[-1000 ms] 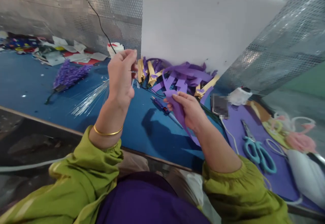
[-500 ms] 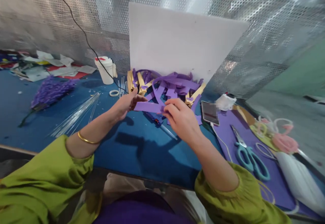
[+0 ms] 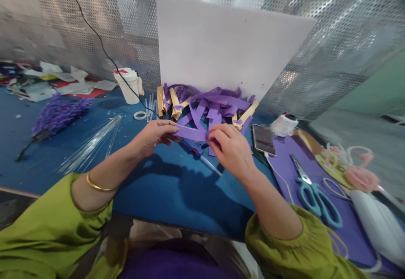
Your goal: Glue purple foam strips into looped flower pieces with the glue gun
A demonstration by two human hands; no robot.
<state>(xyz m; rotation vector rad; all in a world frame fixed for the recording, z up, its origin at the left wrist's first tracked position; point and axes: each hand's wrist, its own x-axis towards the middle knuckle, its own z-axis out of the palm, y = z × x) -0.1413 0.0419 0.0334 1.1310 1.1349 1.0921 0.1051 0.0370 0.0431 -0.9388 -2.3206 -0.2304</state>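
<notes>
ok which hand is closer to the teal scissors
The right hand. It is left of the scissors with the phone between them; the left hand is farther left, gripping the purple strip's other end.

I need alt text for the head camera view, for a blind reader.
Left hand and right hand hold a purple paper strip between them above a blue table. Purple strips pile behind; teal scissors lie right.
</notes>
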